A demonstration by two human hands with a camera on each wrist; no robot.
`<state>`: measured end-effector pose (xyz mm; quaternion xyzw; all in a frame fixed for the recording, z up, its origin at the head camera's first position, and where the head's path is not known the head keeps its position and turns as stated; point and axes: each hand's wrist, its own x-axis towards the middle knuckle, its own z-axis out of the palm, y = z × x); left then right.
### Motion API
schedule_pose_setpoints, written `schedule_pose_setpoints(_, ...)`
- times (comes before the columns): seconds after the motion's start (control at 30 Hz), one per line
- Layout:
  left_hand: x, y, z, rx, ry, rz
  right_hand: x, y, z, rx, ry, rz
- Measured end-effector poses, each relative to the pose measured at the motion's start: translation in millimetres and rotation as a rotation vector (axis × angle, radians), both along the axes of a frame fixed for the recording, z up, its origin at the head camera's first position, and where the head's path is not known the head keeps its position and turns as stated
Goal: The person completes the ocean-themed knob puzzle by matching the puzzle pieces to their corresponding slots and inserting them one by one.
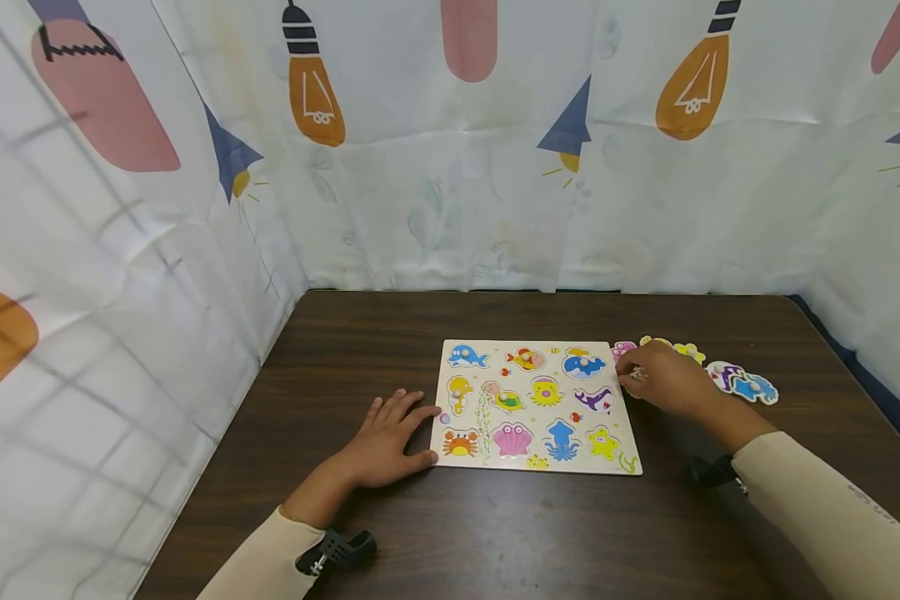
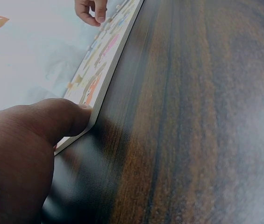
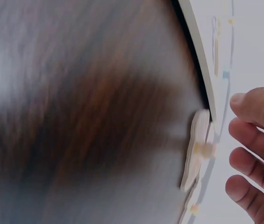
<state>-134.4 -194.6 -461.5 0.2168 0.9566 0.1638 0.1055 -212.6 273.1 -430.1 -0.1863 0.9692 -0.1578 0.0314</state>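
1. Left hand spread, thumb on the puzzle board's near left corner, probably steadying it at mid-table.
2. Right hand beside its far right edge, fingers loosely bent, tips apart, nothing visible between; loose pieces there, presumably kept within reach.
3. Board flat, pale-edged; pieces wavy-outlined, pegged. Table dark, glossy, wood-grained.

Slants the left forearm up and inward from the lower left. Spreads the left grip palm down, with fingers fanned and nearly straight, and with the thumb stretched out to the side. Extends the right forearm farther forward, angled inward from the lower right. Curves the fingers of the right grip loosely, with the thumb near the index fingertip.
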Motion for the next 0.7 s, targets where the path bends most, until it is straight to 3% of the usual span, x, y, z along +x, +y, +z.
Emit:
schedule_pose_setpoints(0.17, 0.3, 0, 1.3, -0.002, -0.001, -0.001, -2.4, 12, 1.5, -0.001, 0.015, -0.043)
schedule_pose_setpoints(0.4, 0.9, 1, 2.7, 0.003, -0.005, 0.001, -7.9, 24, 5.0, 0.023, 0.072, -0.033)
schedule_pose_setpoints(0.7, 2.1, 1, 5.4, 0.002, -0.003, 0.003, -20.0, 40, 4.4, 0.038, 0.049, -0.085)
